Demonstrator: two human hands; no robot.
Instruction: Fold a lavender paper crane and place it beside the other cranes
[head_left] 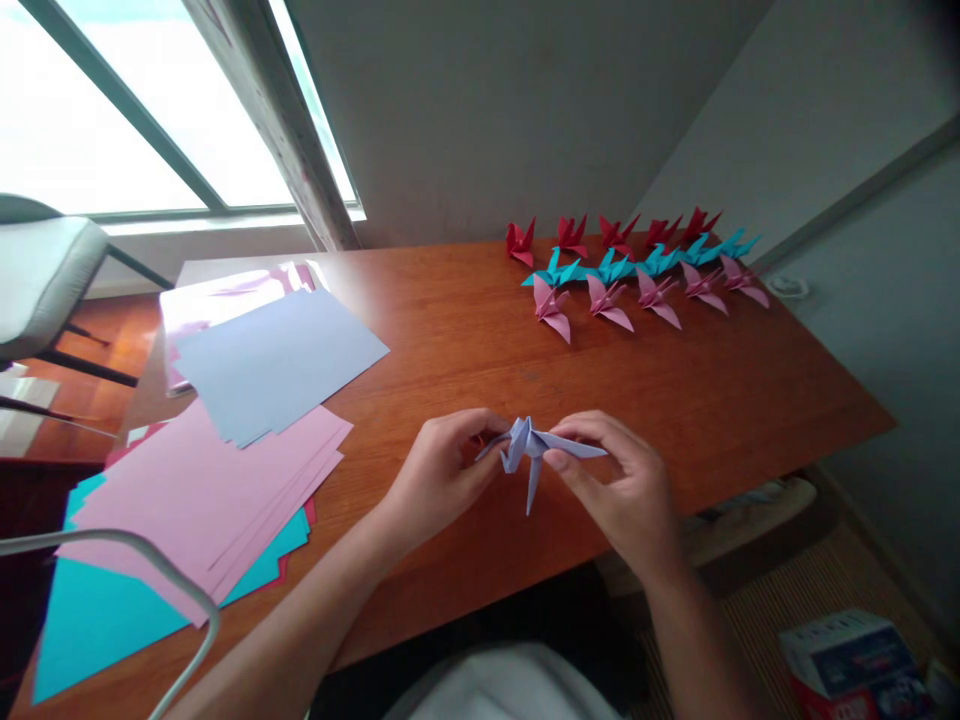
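Observation:
A pale lavender origami crane (526, 446) is held between my two hands above the front part of the wooden table. My left hand (448, 462) pinches its left wing between thumb and fingers, and part of that wing is hidden. On the other side, my right hand (621, 482) grips the right wing, thumb beneath and fingers above. The crane's wings spread sideways, and one slim point hangs down towards me. Its folded body faces up between my fingertips.
Rows of red cranes (572, 236), turquoise cranes (609, 266) and pink cranes (658, 297) stand at the back right of the table (450, 330). Grey-lavender sheets (285, 350), pink sheets (202, 490) and turquoise sheets (105, 630) lie at left. A pale cable (172, 575) crosses the lower left.

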